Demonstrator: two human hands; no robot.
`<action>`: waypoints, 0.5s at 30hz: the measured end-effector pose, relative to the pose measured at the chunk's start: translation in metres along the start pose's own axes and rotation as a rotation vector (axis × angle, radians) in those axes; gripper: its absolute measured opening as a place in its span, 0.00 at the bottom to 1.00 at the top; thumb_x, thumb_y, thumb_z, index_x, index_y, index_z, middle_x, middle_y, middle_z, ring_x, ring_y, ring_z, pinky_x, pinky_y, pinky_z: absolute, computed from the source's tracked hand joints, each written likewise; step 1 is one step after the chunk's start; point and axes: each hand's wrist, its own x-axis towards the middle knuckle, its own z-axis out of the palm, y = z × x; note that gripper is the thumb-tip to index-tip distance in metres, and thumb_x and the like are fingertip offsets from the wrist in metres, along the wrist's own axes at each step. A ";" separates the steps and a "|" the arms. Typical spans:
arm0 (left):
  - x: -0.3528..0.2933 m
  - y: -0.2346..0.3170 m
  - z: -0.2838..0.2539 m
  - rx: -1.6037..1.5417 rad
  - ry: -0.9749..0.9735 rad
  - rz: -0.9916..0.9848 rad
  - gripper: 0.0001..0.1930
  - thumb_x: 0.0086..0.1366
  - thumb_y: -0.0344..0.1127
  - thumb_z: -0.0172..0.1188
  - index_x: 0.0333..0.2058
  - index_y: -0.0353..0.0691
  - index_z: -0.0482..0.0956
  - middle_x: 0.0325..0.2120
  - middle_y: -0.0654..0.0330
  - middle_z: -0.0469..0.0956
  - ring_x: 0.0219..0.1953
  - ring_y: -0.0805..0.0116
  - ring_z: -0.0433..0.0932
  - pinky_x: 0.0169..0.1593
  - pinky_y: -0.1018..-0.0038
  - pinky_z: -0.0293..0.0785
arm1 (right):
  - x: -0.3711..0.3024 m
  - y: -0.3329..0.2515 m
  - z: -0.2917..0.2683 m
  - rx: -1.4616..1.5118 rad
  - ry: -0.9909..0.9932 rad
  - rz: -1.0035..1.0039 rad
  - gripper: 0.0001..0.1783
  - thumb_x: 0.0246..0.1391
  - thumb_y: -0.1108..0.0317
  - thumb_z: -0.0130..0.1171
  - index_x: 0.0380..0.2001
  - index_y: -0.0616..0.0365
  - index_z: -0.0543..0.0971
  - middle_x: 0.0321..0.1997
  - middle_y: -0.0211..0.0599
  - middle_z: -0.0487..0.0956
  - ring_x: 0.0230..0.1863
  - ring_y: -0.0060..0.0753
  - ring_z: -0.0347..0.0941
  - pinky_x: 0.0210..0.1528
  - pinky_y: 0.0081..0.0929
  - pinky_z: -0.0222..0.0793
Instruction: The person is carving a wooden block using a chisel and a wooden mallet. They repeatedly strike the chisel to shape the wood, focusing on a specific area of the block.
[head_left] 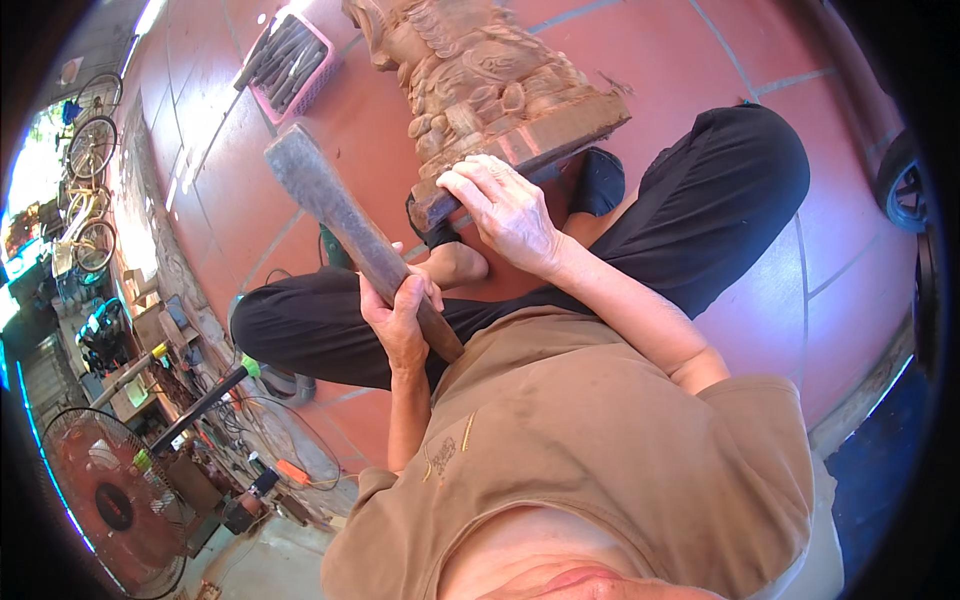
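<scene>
My left hand (400, 315) is closed round the handle of a wooden mallet (335, 205). The thick head of it points up and to the left, and the handle's end reaches my shirt. In front of me a brown wood carving (490, 85) with dense relief leans over on the floor, its flat base turned toward me. My right hand (508, 215) grips the near left corner of that base, fingers bent over the edge. The undersides of these fingers are hidden.
A pink basket (322, 78) full of chisel-like tools (285, 62) stands on the tiled floor (680, 60) at the far left. A fan (113, 505), cords, an orange item (292, 472) and bicycles (92, 148) line the left side. At the right is a black wheel (905, 180).
</scene>
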 end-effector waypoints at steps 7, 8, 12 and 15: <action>-0.010 0.007 -0.002 0.146 -0.015 0.015 0.25 0.65 0.35 0.61 0.56 0.30 0.66 0.23 0.56 0.73 0.20 0.68 0.73 0.24 0.75 0.70 | -0.001 0.003 0.001 -0.027 0.051 0.001 0.21 0.44 0.70 0.60 0.46 0.56 0.76 0.44 0.36 0.76 0.46 0.40 0.77 0.50 0.33 0.74; -0.011 0.007 -0.002 0.174 -0.014 -0.008 0.25 0.65 0.35 0.62 0.56 0.29 0.66 0.24 0.56 0.73 0.20 0.69 0.73 0.24 0.76 0.70 | 0.000 0.003 0.001 -0.024 0.055 0.004 0.21 0.44 0.70 0.60 0.46 0.56 0.76 0.44 0.36 0.76 0.46 0.40 0.77 0.50 0.33 0.74; -0.011 0.010 -0.003 0.401 -0.128 -0.074 0.22 0.63 0.29 0.60 0.55 0.29 0.69 0.26 0.59 0.73 0.20 0.73 0.72 0.24 0.78 0.69 | -0.001 0.002 0.000 -0.033 0.053 -0.012 0.20 0.45 0.71 0.59 0.46 0.55 0.76 0.43 0.36 0.76 0.46 0.39 0.77 0.50 0.32 0.74; -0.012 0.018 -0.005 0.264 -0.046 -0.098 0.22 0.64 0.31 0.61 0.55 0.29 0.68 0.25 0.59 0.73 0.20 0.71 0.72 0.24 0.77 0.70 | -0.001 0.001 0.000 -0.025 0.040 -0.001 0.19 0.46 0.71 0.59 0.45 0.55 0.76 0.43 0.36 0.76 0.45 0.39 0.77 0.50 0.33 0.74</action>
